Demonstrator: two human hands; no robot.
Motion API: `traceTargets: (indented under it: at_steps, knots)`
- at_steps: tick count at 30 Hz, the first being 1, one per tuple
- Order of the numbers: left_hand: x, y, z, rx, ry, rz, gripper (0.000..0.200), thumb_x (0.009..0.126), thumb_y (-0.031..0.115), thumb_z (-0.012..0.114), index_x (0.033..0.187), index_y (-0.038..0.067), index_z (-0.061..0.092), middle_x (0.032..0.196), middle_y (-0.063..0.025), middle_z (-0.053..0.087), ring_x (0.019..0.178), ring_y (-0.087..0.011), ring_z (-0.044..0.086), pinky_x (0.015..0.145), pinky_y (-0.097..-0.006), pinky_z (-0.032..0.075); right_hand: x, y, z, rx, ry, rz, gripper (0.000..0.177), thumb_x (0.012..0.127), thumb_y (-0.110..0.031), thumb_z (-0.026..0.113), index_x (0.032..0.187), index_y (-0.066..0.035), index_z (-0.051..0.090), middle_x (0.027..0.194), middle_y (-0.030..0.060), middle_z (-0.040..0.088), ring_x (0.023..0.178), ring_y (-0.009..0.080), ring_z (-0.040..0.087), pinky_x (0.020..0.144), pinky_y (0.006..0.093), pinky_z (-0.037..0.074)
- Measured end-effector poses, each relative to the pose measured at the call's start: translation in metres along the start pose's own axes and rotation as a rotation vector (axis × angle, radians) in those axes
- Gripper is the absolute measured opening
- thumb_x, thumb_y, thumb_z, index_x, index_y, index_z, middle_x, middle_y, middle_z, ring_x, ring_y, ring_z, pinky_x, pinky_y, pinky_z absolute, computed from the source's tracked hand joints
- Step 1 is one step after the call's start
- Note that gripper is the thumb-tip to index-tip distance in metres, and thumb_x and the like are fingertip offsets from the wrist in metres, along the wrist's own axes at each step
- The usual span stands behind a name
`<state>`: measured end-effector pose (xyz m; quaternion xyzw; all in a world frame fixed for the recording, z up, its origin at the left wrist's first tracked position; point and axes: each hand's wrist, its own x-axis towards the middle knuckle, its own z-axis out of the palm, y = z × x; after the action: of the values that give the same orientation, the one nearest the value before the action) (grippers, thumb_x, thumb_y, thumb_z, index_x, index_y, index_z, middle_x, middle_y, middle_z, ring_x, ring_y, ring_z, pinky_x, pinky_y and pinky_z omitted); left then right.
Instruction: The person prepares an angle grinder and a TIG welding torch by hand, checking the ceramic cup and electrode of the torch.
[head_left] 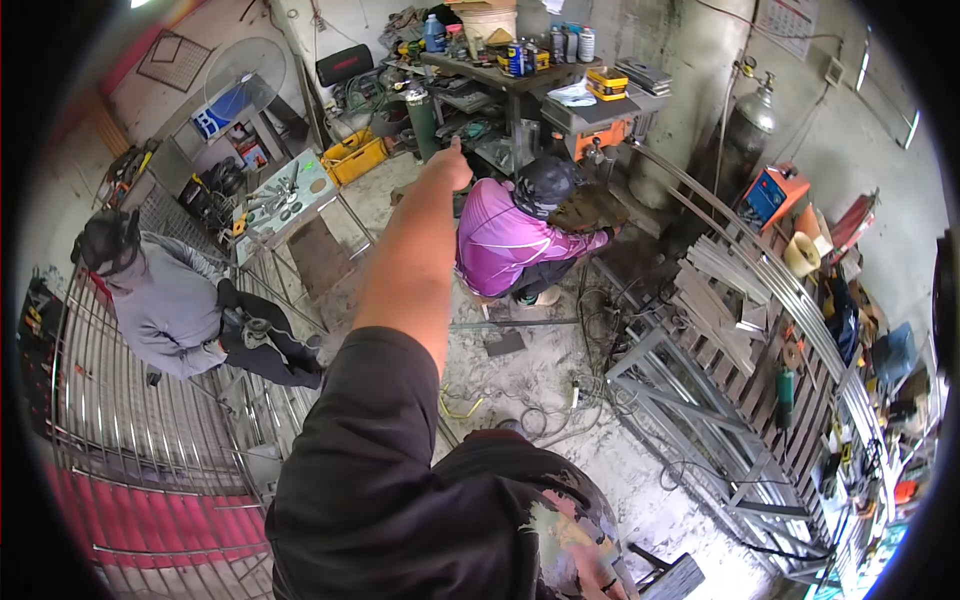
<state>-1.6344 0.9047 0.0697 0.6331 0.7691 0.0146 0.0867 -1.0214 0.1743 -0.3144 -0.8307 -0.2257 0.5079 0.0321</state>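
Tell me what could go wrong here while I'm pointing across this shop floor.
1. Loose cables snake underfoot beside the metal frame; a step forward could snag a foot.
2. The crouching person in pink works low ahead of your outstretched left hand; moving in might bump them.
3. The person in grey holds what looks like a power tool by the steel grille; debris may reach you.

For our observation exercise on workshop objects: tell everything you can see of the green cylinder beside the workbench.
The green cylinder is tall, narrow and dark green, seemingly painted metal, with a silvery top. It stands upright on the floor at the left end of the cluttered workbench. The person's outstretched left hand shows just beside its lower end, apparently not touching it. Its foot is hard to make out.
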Motion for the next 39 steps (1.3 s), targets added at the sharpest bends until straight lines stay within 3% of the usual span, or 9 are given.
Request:
traceTargets:
  at_steps: [13, 18, 24, 28, 29, 31, 35, 38, 39]
  knots:
    - [0.161, -0.059, 0.026, 0.030, 0.011, -0.040, 0.091, 0.101, 0.013, 0.055, 0.174, 0.013, 0.001, 0.166, -0.0211, 0.046, 0.145, -0.0394, 0.055, 0.118, -0.0514, 0.048, 0.006, 0.001, -0.017, -0.024, 0.108, -0.036, 0.043, 0.102, -0.047, 0.064, 0.108, -0.005, 0.077, 0.085, 0.0151, 0.080, 0.068, 0.0302, 0.077, 0.065, 0.0481, 0.061]
    - [0.103, -0.047, -0.015, -0.090, -0.010, -0.125, 0.091, 0.101, 0.014, 0.056, 0.175, 0.015, 0.002, 0.169, -0.0182, 0.043, 0.146, -0.0378, 0.054, 0.119, -0.0509, 0.048, -0.003, -0.038, -0.014, -0.097, 0.052, 0.040, 0.045, 0.103, -0.046, 0.066, 0.107, -0.002, 0.075, 0.087, 0.0159, 0.079, 0.070, 0.0298, 0.077, 0.067, 0.0471, 0.062]
    - [0.129, -0.067, 0.017, -0.030, 0.036, -0.021, 0.089, 0.101, 0.023, 0.053, 0.170, -0.004, 0.004, 0.157, -0.0256, 0.055, 0.141, -0.0425, 0.058, 0.120, -0.0500, 0.047, -0.021, -0.038, -0.005, -0.107, 0.004, 0.126, 0.046, 0.103, -0.044, 0.068, 0.107, 0.001, 0.074, 0.089, 0.0168, 0.079, 0.073, 0.0293, 0.078, 0.069, 0.0458, 0.063]
    - [0.199, -0.127, 0.127, 0.795, 0.161, 0.533, 0.035, 0.102, 0.022, 0.054, 0.108, 0.000, 0.081, 0.111, -0.0247, 0.078, 0.105, -0.0394, 0.076, 0.101, -0.0558, 0.055, -0.051, 0.001, 0.013, -0.062, -0.021, 0.253, 0.048, 0.104, -0.043, 0.069, 0.107, 0.004, 0.073, 0.091, 0.0175, 0.079, 0.075, 0.0290, 0.078, 0.070, 0.0449, 0.064]
    - [0.161, -0.111, 0.152, 0.142, 0.246, 0.303, 0.039, 0.106, 0.026, 0.051, 0.117, -0.002, 0.077, 0.114, -0.0277, 0.076, 0.111, -0.0429, 0.073, 0.100, -0.0553, 0.054, -0.055, 0.014, 0.023, -0.050, -0.022, 0.305, 0.048, 0.104, -0.043, 0.069, 0.107, 0.005, 0.073, 0.091, 0.0176, 0.079, 0.076, 0.0290, 0.078, 0.070, 0.0447, 0.064]
    - [0.079, -0.095, 0.198, -0.253, 0.405, 0.570, 0.038, 0.104, 0.018, 0.050, 0.126, -0.004, 0.071, 0.122, -0.0321, 0.072, 0.118, -0.0490, 0.067, 0.105, -0.0534, 0.052, -0.066, 0.022, 0.035, -0.013, -0.024, 0.397, 0.049, 0.104, -0.043, 0.069, 0.107, 0.006, 0.072, 0.092, 0.0179, 0.079, 0.077, 0.0288, 0.079, 0.071, 0.0442, 0.064]
    - [0.003, -0.135, 0.409, 0.661, -0.532, 0.636, 0.027, 0.089, 0.018, 0.068, 0.106, 0.003, 0.081, 0.124, -0.0172, 0.077, 0.111, -0.0370, 0.074, 0.099, -0.0481, 0.057, -0.081, 0.016, 0.055, 0.250, -0.050, 0.364, 0.055, 0.103, -0.047, 0.070, 0.097, 0.007, 0.071, 0.075, 0.0162, 0.076, 0.053, 0.0266, 0.072, 0.047, 0.0401, 0.058]
    - [-0.096, -0.135, 0.515, 0.372, -1.116, 0.428, 0.034, 0.079, 0.036, 0.081, 0.098, 0.007, 0.080, 0.083, -0.0161, 0.077, 0.072, -0.0299, 0.074, 0.070, -0.0478, 0.061, -0.096, 0.025, 0.077, 0.234, -0.069, 0.322, 0.062, 0.102, -0.052, 0.068, 0.099, 0.010, 0.073, 0.081, 0.0176, 0.077, 0.066, 0.0279, 0.077, 0.056, 0.0407, 0.062]
    - [-0.126, -0.118, 0.525, 0.529, -1.182, 0.763, 0.033, 0.081, 0.037, 0.078, 0.101, 0.011, 0.081, 0.090, -0.0163, 0.079, 0.078, -0.0318, 0.076, 0.073, -0.0473, 0.061, -0.100, 0.030, 0.086, 0.181, -0.088, 0.320, 0.063, 0.102, -0.052, 0.068, 0.101, 0.011, 0.073, 0.082, 0.0176, 0.077, 0.069, 0.0279, 0.078, 0.058, 0.0408, 0.062]
